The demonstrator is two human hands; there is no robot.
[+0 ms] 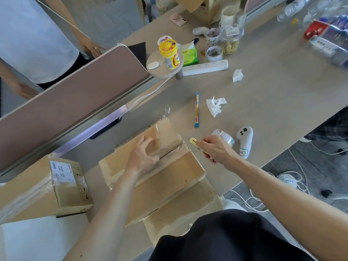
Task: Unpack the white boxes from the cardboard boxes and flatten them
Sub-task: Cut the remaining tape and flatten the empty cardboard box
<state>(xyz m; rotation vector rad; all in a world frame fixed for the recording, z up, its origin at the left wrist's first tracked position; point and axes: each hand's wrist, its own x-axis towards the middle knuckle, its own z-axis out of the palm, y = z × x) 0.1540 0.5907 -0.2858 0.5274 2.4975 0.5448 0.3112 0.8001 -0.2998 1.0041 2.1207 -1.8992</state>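
Step in hand: opening cardboard box 1 (150, 178), which lies on the tabletop (263, 91) directly in front of the person. The clear tape (170, 149) along the top seam looks split and 1 flap is torn and standing up at the far end. No white boxes visible; presumably inside.

Left hand (145, 155): lies on the box top at the raised flap, fingers (141, 141) bent and spread. Motion blur; cannot tell whether they pinch the flap or tape or only touch it.

Right hand (216, 149): just beside the box's far right corner, fingers (206, 143) clamped round a yellow cutter (194, 141).

Cardboard box 2 (47, 185), labelled, sits at left and looks sealed.

Next, judged: set the cutter down, fold both flaps back, lift contents out.
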